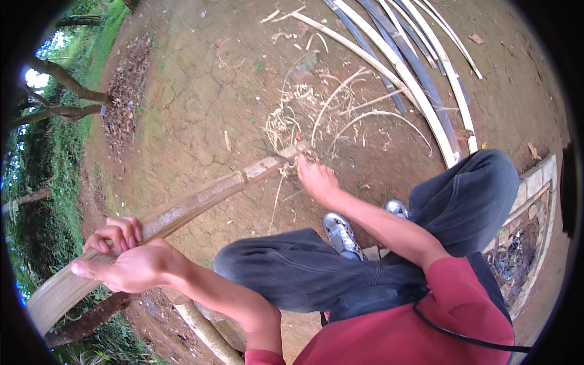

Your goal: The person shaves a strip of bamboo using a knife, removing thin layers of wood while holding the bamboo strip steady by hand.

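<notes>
Grasps a split bamboo strip [201, 199] in the left grip [131, 258], closed around the broad lower part, with fingers bent over the far edge, palm against the near edge and thumb extended toward the lower left; extends from that grip in both directions, with a short, wide length running to the lower left rim of the view and a much longer length running up and right, past a raised node [244, 175], to an end near the centre.

Positions the right grip [319, 181] just beside that end, on the near side, with fingers curled inward; cannot tell exact closure, contents or contact with the strip.

Includes curled shavings [292, 118] on bare earth [188, 91], just beyond the strip's end; includes further long strips [437, 125], pale and dark, lying loosely side by side at upper right, well apart from both grips; includes, nearer the body, silver shoes [342, 234], dark trousers [468, 194] and a red shirt [389, 331]; includes a pale log [207, 331] below the left forearm.
</notes>
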A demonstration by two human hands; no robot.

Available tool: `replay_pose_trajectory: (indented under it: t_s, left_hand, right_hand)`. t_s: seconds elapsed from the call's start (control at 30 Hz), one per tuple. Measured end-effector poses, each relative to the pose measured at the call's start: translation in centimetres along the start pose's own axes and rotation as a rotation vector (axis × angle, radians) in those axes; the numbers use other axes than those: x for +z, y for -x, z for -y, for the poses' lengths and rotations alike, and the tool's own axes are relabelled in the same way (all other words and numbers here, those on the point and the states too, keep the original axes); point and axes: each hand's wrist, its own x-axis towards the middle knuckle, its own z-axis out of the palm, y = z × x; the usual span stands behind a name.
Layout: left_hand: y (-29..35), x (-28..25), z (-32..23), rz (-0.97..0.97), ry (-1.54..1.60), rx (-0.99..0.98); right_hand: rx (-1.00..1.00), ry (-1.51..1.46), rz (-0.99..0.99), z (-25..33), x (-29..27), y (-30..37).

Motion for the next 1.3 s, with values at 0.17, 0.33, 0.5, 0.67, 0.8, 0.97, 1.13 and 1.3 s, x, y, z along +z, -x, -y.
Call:
replay_pose_trajectory:
  t_s: [0.17,0.33,0.5,0.67,0.8,0.97,1.13,1.3]
  left_hand:
    - [-0.8,0.6,0.4,-0.082,-0.033,-0.042]
    - [-0.9,-0.2,1.0,-0.002,0.013,-0.003]
    - [0.1,0.0,-0.3,-0.01,0.018,-0.02]
    - [-1.1,0.1,0.6,-0.117,0.014,-0.116]
    - [-1.4,-0.1,1.0,-0.114,0.066,-0.131]
    - [-1.1,-0.6,1.0,-0.082,0.069,-0.104]
    - [0.3,-0.1,-0.4,-0.053,0.131,-0.063]
    - [-0.9,-1.0,1.0,-0.084,0.011,-0.093]
  right_hand:
    - [-0.074,-0.28,0.032,1.4,-1.1,0.1]
    - [-0.18,-0.368,0.131,8.6,-5.4,4.5]
    - [0.079,-0.054,0.035,-1.1,1.7,0.5]
    - [-0.11,-0.046,0.031,-1.0,1.5,-0.7]
    - [0.183,-0.706,0.594,3.8,-4.3,0.6]
    - [-0.14,-0.419,0.191,7.9,-4.6,3.8]
    - [0.04,-0.032,0.03,-0.5,1.4,0.1]
    - [-0.069,-0.035,0.0,-1.8,4.3,0.5]
